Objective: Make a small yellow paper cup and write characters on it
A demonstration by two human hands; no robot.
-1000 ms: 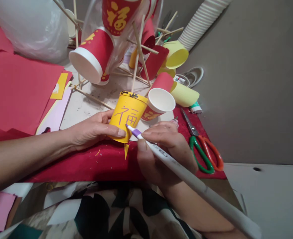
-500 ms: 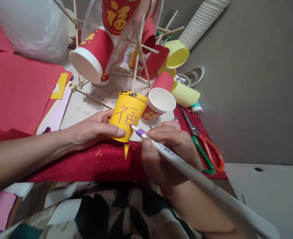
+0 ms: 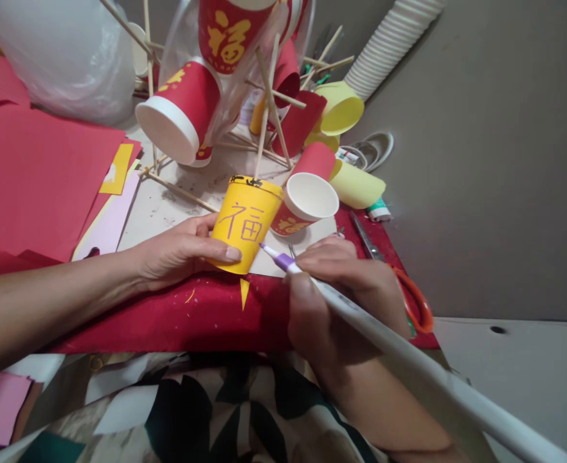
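Note:
Tilted slightly, a yellow paper-covered cup [image 3: 230,241] is gripped low on its side by my left hand [image 3: 187,247], thumb across the front. A purple 福 character is drawn on its face, and black marks run round its upper band. My right hand [image 3: 346,289] pinches a white marker pen [image 3: 360,318] with a purple collar. The pen's purple tip sits just right of the character's lower part; whether it touches the cup I cannot tell. Behind the yellow cup, a red paper cup [image 3: 290,223] with a white open mouth leans.
Scissors [image 3: 416,302] with orange and green handles lie right of my right hand, partly hidden. Red paper sheets [image 3: 37,173] cover the left side. Bagged red cups [image 3: 182,109], wooden sticks [image 3: 180,191] and rolled yellow paper [image 3: 358,183] crowd the back.
My right hand has shifted right and slightly down, taking the marker tip off the character's lower box. It now covers more of the scissors. My left hand and the yellow cup stay nearly still.

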